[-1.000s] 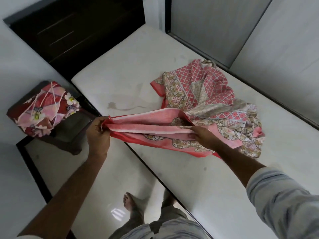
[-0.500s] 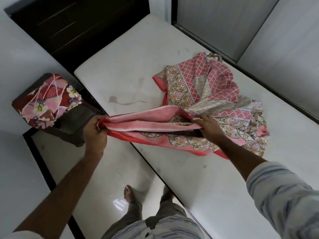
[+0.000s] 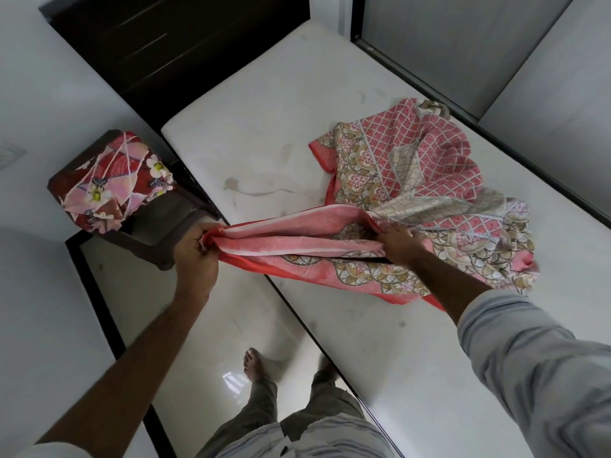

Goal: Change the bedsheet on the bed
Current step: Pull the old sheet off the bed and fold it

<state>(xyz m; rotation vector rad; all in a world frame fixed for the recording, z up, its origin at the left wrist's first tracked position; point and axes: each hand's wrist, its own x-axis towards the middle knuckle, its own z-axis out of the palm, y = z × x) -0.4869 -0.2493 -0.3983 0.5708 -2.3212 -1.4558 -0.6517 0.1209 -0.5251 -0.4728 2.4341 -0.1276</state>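
My left hand (image 3: 195, 247) grips the sheet (image 3: 400, 206) corner, my right hand (image 3: 398, 244) pinches its edge further along; I reckon 1 hard tug could slip either hold.

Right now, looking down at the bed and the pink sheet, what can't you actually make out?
Head view only:
- Left hand: fingertips buried in the sheet corner it grips.
- Right hand: its grip is hidden under folds.
- Sheet's full size: bunched up.
- Mattress: near end cut off by the frame edge and sleeve.
- Stool: top covered by a floral bundle.
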